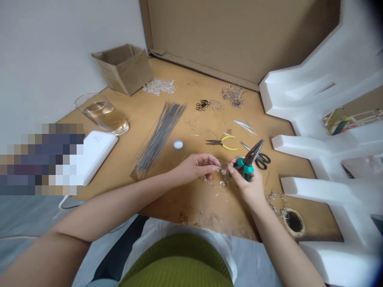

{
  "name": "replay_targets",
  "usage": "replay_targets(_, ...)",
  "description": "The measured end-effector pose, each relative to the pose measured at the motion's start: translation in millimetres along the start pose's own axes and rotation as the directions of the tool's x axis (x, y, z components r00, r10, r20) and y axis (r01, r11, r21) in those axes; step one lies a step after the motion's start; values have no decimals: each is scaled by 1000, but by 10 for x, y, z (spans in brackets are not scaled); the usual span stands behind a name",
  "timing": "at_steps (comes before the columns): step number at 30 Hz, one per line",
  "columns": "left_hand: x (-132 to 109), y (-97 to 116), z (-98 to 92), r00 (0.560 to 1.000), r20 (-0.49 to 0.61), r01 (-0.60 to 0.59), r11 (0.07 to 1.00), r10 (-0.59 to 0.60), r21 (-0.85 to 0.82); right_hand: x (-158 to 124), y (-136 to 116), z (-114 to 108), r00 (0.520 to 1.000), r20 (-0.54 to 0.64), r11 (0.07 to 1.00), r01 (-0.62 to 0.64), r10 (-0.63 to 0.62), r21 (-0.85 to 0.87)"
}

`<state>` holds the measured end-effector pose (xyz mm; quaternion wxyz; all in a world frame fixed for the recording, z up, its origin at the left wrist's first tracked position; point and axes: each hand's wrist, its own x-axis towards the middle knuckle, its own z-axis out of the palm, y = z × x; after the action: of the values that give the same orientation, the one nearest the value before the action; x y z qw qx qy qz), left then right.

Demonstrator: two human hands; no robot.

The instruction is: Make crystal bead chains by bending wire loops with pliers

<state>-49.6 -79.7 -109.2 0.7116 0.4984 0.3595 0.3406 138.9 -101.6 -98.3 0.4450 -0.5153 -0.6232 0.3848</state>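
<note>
Above the table's near half, my left hand (201,167) pinches a thin wire strung with clear beads (223,172). My right hand (247,179) has green-handled pliers (249,162) tucked in the palm, jaws pointing up and right, while its thumb and forefinger meet at the wire's other side. A loop of the beaded wire hangs between the hands. Beyond them lie yellow-handled pliers (222,142), and black-handled scissors (262,161) rest just behind the green pliers. Left of these are a small round white-and-blue lid (178,144) and a bundle of grey wires (161,137).
A cardboard box (127,71), a pile of clear beads (159,86) and a glass of liquid (104,115) stand at the back left. Black rings (203,105) and wire pieces (233,95) lie farther back. A tape roll (293,221) sits at the right, beside white foam (317,189).
</note>
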Motion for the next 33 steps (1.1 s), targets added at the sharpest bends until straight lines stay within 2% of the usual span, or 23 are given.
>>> replay_targets(9,16,-1,-7,998,-37,-56,997,54,-51,-8,114,5,998,-12,996,-53,54,76)
replay_targets(14,16,-14,-22,992,-80,-96,995,95,-11,-19,150,-15,999,1,994,-35,35,103)
replay_targets(17,19,-29,-30,992,-97,-83,996,85,25,-20,154,-19,999,12,993,-47,46,106)
replay_targets(21,32,-48,-35,994,-89,-67,998,66,-9,-20,160,-15,997,33,992,-69,66,102)
replay_targets(27,53,-58,-28,996,-87,23,999,-26,-29,-12,185,-10,993,66,986,-106,98,129)
replay_targets(33,50,-30,1,994,-102,38,999,-39,-5,-3,185,-3,991,81,986,-112,103,126)
